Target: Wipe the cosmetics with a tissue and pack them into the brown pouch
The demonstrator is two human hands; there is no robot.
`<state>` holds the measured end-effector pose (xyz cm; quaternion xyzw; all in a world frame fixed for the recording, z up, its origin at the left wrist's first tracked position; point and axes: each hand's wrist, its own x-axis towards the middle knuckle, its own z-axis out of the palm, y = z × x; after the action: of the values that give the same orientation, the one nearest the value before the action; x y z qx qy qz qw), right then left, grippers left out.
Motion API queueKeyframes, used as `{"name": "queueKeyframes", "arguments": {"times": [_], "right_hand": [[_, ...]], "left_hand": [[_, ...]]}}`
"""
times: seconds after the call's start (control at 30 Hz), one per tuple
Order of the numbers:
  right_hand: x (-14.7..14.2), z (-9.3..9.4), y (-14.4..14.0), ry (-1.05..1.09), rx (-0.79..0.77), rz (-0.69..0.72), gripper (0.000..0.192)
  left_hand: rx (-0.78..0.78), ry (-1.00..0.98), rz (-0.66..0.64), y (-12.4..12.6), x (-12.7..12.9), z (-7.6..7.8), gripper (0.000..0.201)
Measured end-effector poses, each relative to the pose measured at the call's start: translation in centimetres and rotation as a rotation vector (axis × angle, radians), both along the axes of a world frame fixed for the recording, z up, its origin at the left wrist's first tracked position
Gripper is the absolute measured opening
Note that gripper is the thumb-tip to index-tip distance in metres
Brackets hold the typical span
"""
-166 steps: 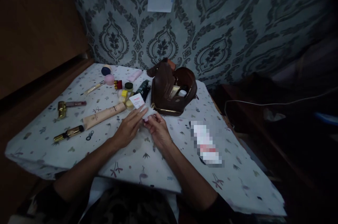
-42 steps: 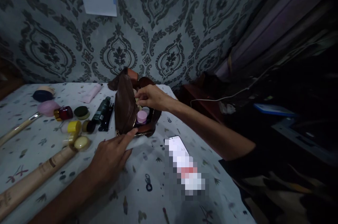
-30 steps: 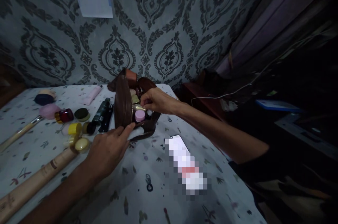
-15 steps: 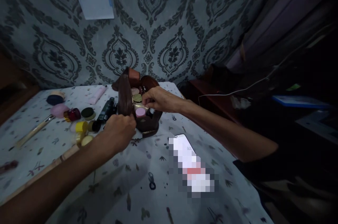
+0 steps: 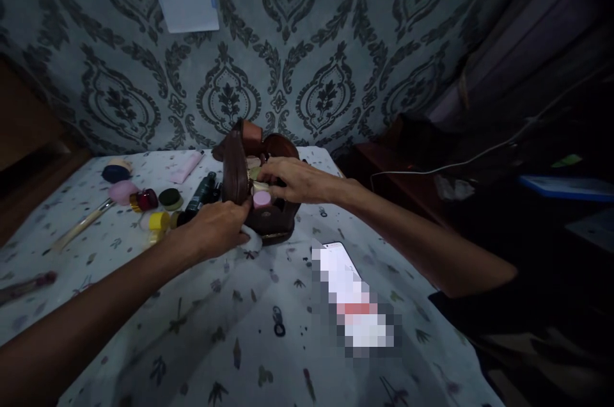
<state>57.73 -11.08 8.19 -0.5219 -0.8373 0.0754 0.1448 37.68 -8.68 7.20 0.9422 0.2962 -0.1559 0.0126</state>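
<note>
Both your hands work at an open brown leather pouch point(image 5: 240, 180) on a dim, patterned tablecloth point(image 5: 201, 330).

From left: loose small jars point(image 5: 160, 218) lie nearby; your left hand point(image 5: 215, 228) grips the pouch's near edge, fingers curled; your right hand point(image 5: 292, 180) reaches inside, fingers seemingly pinching something by a pink-lidded jar point(image 5: 261, 199); a phone point(image 5: 341, 266) rests right.

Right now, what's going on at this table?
A person is working at an open brown pouch on a table. The left hand steadies its front edge, and the right hand reaches into it beside a pink-lidded jar. More cosmetics lie to the left, and a phone to the right.
</note>
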Motion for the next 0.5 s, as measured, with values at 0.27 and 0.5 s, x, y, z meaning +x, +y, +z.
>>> {"name": "queueKeyframes", "arguments": {"times": [0.27, 0.5], "right_hand": [[-1.4, 0.1, -0.5, -0.015, -0.084, -0.049, 0.029], [-1.6, 0.6, -0.5, 0.027, -0.123, -0.011, 0.020]], "left_hand": [[0.027, -0.022, -0.015, -0.3, -0.1, -0.3, 0.036], [0.201, -0.082, -0.038, -1.5, -1.0, -2.0, 0.050]]}}
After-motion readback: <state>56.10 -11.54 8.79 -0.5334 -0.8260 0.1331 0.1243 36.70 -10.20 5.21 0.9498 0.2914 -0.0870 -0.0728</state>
